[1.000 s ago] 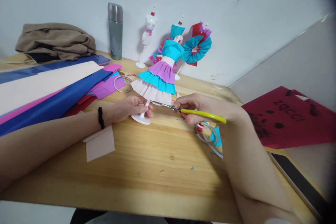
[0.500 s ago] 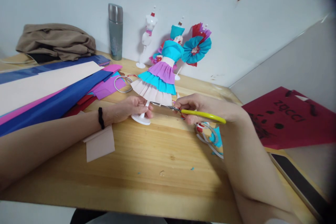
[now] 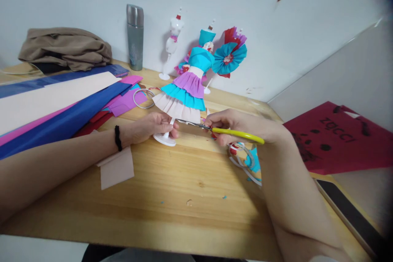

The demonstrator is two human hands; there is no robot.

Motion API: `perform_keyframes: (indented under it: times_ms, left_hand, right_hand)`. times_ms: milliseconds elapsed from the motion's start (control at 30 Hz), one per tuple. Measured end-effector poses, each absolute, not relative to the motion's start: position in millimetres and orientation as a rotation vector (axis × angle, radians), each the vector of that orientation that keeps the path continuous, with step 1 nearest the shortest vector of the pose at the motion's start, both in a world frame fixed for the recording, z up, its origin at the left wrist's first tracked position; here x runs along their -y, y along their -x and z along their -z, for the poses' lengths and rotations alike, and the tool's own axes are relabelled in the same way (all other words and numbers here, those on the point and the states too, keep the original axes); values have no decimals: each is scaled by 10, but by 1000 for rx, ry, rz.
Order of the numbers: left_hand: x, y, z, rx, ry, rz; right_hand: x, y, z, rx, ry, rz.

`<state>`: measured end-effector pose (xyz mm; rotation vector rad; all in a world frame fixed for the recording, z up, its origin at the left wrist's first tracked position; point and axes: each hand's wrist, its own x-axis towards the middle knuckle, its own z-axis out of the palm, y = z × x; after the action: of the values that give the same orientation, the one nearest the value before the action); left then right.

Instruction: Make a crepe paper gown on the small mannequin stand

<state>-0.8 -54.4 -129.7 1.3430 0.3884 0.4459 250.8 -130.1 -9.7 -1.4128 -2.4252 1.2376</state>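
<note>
A small mannequin wears a tiered paper dress [image 3: 188, 90] of teal, purple and cream and stands on a white round base [image 3: 165, 139] on the wooden table [image 3: 190, 196]. My left hand [image 3: 150, 127] is closed round the mannequin's stand just above the base. My right hand [image 3: 236, 125] grips yellow-handled scissors [image 3: 227, 131], their blades pointing left under the cream bottom ruffle.
Long sheets of coloured paper [image 3: 55, 106] lie at the left, with a cream paper scrap [image 3: 116, 168] by my left forearm. A steel flask [image 3: 135, 37], a bare white mannequin [image 3: 172, 45] and a paper fan [image 3: 229, 53] stand at the wall. A red bag [image 3: 337, 139] and tape rolls [image 3: 245, 157] are at the right.
</note>
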Motion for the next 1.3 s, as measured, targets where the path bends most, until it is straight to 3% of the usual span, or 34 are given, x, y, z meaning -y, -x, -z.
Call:
perform_keyframes:
  times_ms: [1300]
  left_hand:
    - [581,-13,1299,-439,-1301,-476]
  right_hand:
    - [1321,-2548,88,2465,1395,-1362]
